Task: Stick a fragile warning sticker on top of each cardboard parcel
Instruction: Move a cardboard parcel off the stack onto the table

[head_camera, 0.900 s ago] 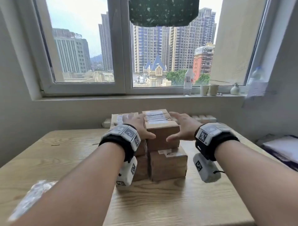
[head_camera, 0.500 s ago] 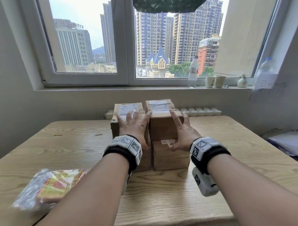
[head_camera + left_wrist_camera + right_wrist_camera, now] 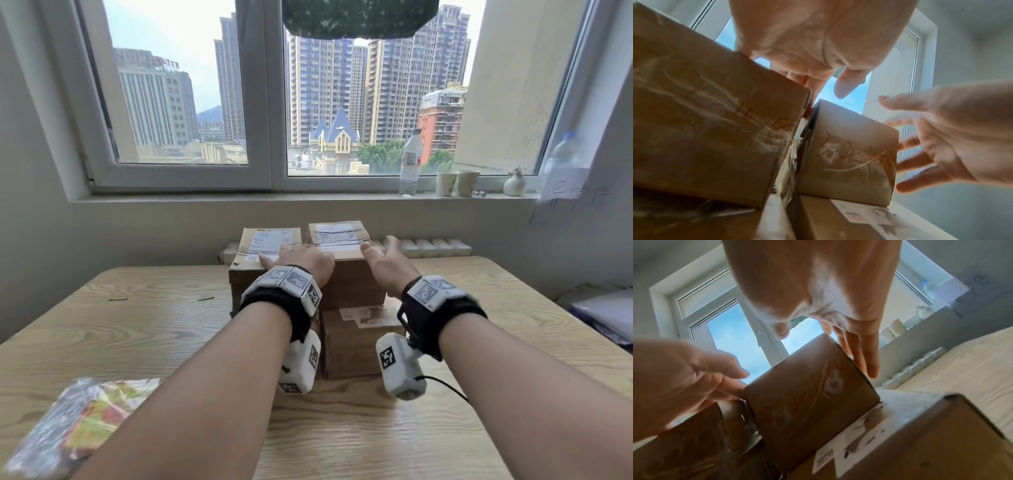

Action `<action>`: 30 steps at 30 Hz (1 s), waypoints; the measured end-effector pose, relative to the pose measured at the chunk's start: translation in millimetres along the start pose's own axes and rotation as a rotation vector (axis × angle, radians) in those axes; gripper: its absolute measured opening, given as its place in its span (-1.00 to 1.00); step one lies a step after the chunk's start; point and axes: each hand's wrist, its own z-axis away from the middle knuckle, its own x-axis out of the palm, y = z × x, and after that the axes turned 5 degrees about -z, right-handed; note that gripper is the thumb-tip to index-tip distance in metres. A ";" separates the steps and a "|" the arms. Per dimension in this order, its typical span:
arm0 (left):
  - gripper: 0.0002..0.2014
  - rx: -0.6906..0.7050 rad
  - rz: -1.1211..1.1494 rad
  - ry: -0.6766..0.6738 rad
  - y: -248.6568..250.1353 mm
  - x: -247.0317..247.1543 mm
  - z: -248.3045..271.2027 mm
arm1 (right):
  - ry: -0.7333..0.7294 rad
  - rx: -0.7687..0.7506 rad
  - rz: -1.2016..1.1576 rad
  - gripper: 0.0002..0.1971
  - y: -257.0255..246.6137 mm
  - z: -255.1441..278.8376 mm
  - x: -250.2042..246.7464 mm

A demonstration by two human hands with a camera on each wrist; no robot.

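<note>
Brown cardboard parcels stand stacked mid-table. The top parcel [image 3: 339,240] [image 3: 849,154] [image 3: 809,394] bears a white label and rests on a lower parcel [image 3: 359,339] [image 3: 920,434]. A taller parcel [image 3: 267,245] [image 3: 705,121] stands against its left side. My left hand [image 3: 298,258] [image 3: 818,40] reaches over the seam between the two upper parcels, fingers straight and dipping into the gap, thumb free. My right hand [image 3: 383,260] [image 3: 828,288] lies along the top parcel's right side with straight, spread fingers. A clear bag of colourful stickers [image 3: 78,421] lies at the near left.
The wooden table [image 3: 137,325] stands against the wall under a window. On the sill are a water bottle [image 3: 409,164], two cups [image 3: 457,183] and a small vase [image 3: 513,185]. A white ribbed strip [image 3: 435,246] lies behind the table, papers [image 3: 606,311] at the right.
Both hands loosened from the top parcel's front corners and now lie straight-fingered at its sides. The parcels kept their places. The view tilted down, and the sticker bag came into sight.
</note>
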 end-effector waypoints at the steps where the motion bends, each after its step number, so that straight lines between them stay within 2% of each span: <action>1: -0.51 -0.008 0.013 0.023 0.5 2.3 -2.0 | 0.001 0.046 -0.030 -0.16 1.5 -4.2 0.1; 3: -0.44 -0.028 0.023 0.060 1.9 7.0 -6.6 | -0.006 0.092 -0.040 -0.17 7.2 -12.3 -0.5; 7: -0.42 -0.031 -0.001 0.161 5.1 9.5 -8.5 | 0.024 0.091 -0.181 -0.67 9.9 -12.4 -7.2; 9: -0.49 0.000 0.105 0.248 9.2 6.1 -4.4 | 0.029 0.111 -0.308 -0.65 10.4 -5.3 -15.6; 12: -0.70 0.076 0.492 0.359 17.4 -5.5 6.8 | 0.004 0.072 -0.542 -0.53 8.9 6.0 -30.2; 14: -0.70 0.127 0.667 0.391 22.1 -16.3 12.9 | -0.009 0.035 -0.660 -0.44 3.9 15.4 -42.5; 19: -0.60 0.122 0.883 0.242 16.7 -28.9 17.8 | -0.111 -0.028 -0.760 -0.48 -5.4 44.1 -71.6; 22: -0.38 0.102 0.948 0.174 5.6 -26.6 28.6 | -0.161 -0.041 -0.721 -0.47 -2.9 61.8 -78.9; 24: -0.20 0.137 1.038 0.081 -1.4 -21.1 42.8 | -0.189 -0.038 -0.644 -0.37 1.1 74.6 -85.2; 25: -0.19 0.168 1.051 0.025 -4.4 -17.2 50.2 | -0.217 -0.044 -0.593 -0.28 3.3 80.7 -88.2; 27: -0.34 0.236 0.971 -0.072 -9.4 -9.7 65.3 | -0.293 -0.053 -0.431 -0.18 6.8 94.8 -92.2; 30: -0.52 0.304 0.809 -0.183 -20.1 3.6 83.0 | -0.406 -0.031 -0.093 -0.41 15.1 115.7 -86.2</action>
